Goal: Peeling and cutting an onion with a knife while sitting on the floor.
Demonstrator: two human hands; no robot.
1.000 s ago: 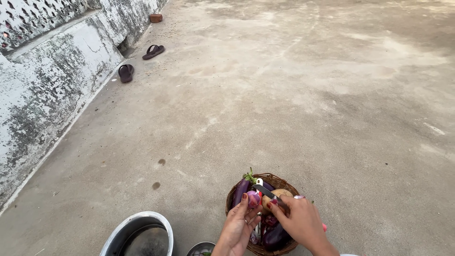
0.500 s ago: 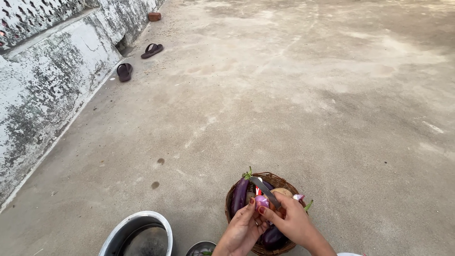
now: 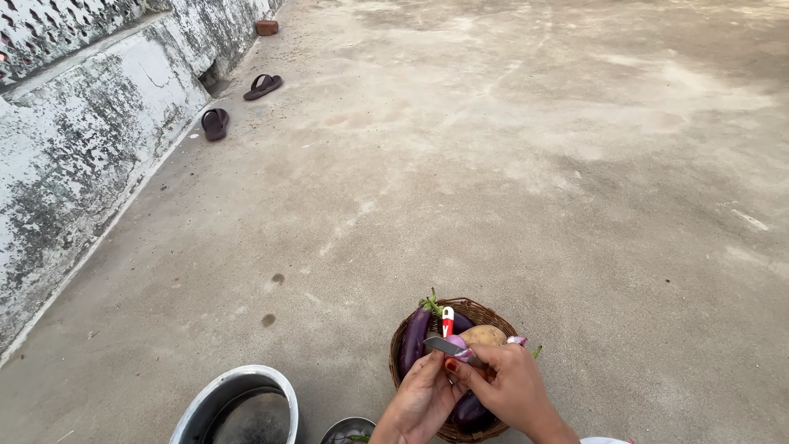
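Observation:
My left hand (image 3: 419, 403) holds a small purple onion (image 3: 457, 343) over a round wicker basket (image 3: 398, 348). My right hand (image 3: 508, 385) grips a knife (image 3: 444, 346) whose blade lies flat across the onion, tip pointing left. In the basket lie a long purple aubergine (image 3: 413, 337), a pale potato (image 3: 483, 335), a red-and-white peeler (image 3: 448, 320) and a darker aubergine (image 3: 470, 408) under my hands.
A large metal pot (image 3: 234, 404) stands at the bottom left, a small metal bowl (image 3: 347, 430) beside it. Two dark sandals (image 3: 217, 123) (image 3: 263, 86) and a brick (image 3: 268, 28) lie by the weathered wall (image 3: 74, 156) on the left. Bare concrete floor stretches ahead.
The knife blade has swung from pointing up-left to lying nearly level across the onion. Both hands have shifted slightly down and closer together; the potato is more exposed now.

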